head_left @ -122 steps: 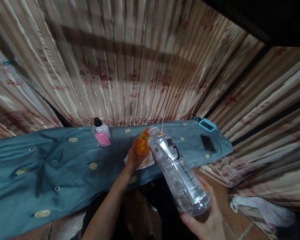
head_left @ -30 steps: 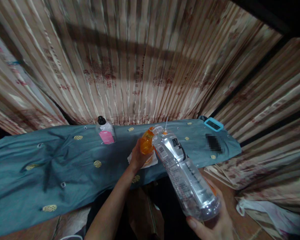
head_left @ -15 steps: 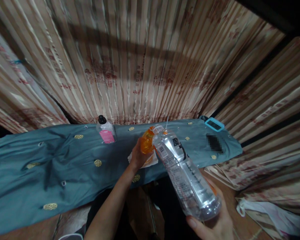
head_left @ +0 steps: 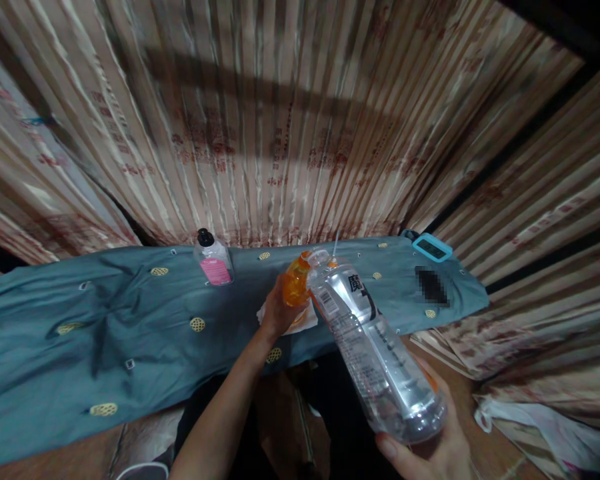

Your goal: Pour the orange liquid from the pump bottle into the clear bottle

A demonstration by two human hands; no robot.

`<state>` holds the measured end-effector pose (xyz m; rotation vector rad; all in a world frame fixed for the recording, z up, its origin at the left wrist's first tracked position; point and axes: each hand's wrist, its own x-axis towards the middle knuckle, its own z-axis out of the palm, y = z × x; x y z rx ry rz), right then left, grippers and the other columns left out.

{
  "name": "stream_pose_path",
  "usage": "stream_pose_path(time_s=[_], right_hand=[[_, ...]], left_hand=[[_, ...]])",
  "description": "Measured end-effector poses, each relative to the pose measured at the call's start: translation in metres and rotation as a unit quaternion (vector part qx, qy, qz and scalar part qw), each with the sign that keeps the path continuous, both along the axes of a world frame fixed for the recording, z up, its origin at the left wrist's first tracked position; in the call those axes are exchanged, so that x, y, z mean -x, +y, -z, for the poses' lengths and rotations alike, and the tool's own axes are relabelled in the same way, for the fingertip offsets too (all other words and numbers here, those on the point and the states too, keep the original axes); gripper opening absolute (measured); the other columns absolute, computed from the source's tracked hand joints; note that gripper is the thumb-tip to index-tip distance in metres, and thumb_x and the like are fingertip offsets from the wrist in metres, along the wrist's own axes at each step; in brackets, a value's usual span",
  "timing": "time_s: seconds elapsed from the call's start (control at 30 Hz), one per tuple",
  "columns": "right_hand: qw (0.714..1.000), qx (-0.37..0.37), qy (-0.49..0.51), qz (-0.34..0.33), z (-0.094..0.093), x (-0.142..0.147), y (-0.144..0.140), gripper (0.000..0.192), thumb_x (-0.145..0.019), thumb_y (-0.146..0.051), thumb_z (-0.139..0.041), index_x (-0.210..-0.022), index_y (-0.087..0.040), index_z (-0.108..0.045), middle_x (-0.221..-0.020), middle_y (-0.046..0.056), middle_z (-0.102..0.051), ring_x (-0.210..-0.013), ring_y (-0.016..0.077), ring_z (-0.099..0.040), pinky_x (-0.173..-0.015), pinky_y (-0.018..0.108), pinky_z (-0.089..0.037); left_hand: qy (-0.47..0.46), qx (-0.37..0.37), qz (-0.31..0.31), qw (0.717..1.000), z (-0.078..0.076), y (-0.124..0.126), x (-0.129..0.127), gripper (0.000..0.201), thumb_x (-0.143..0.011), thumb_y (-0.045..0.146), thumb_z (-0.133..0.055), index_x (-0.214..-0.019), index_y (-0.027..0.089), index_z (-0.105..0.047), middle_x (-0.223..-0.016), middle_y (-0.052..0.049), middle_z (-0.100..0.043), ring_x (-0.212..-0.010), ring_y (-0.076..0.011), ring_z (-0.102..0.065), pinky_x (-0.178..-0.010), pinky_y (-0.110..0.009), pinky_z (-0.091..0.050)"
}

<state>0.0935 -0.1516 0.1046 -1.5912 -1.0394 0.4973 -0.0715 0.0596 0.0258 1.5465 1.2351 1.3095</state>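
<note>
Two bottles meeting mouth to mouth over the blue-draped worktop [head_left: 105, 340]

Well left of the orange bottle [head_left: 296, 283] stands a small bottle [head_left: 213, 260], its pink label unreadable. Your left hand [head_left: 276, 312] has its fingers clenched round the orange bottle, hiding its lower body above a white cloth [head_left: 300, 323]. Your right hand [head_left: 433, 447], partly cut off, grips the base of the clear bottle [head_left: 375, 353], tilted, its mouth against the orange one, with black Chinese lettering only partly legible.
</note>
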Motion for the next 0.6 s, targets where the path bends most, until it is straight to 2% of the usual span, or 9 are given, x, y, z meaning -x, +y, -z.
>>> stream_pose_path(time_s=[0.17,0.33,0.6], right_hand=[[1.0,0.0,0.01,0.009,0.0003,0.0014,0.0,0.088,-0.061,-0.07,-0.079,-0.131,-0.024,-0.053,-0.123,0.007,-0.071,-0.115,0.0286,-0.069,-0.096,0.033,-0.054],[1.0,-0.011,0.005,0.0,0.0025,-0.001,0.0001,0.086,-0.062,-0.067,-0.08,-0.131,-0.023,-0.053,-0.119,0.007,-0.072,-0.111,0.027,-0.071,-0.095,0.032,-0.054],[1.0,-0.013,-0.012,-0.001,0.0005,-0.0006,0.0001,0.085,-0.064,-0.065,-0.079,-0.131,-0.021,-0.053,-0.116,0.008,-0.073,-0.107,0.0298,-0.073,-0.09,0.035,-0.057]], left_hand=[[-0.004,0.007,-0.009,1.0,-0.0001,0.0004,-0.0008,0.056,-0.06,0.018,-0.082,-0.11,0.021,-0.057,-0.1,-0.001,-0.072,-0.087,-0.02,-0.071,-0.079,-0.032,-0.057],[0.004,0.009,-0.013,1.0,0.0012,0.0009,-0.0007,0.056,-0.06,0.017,-0.082,-0.11,0.023,-0.057,-0.099,-0.001,-0.073,-0.086,-0.0213,-0.072,-0.079,-0.034,-0.057],[0.008,-0.028,-0.004,1.0,0.0022,0.001,-0.0007,0.054,-0.063,0.02,-0.081,-0.111,0.021,-0.056,-0.101,-0.002,-0.071,-0.089,-0.0202,-0.071,-0.082,-0.033,-0.057]])
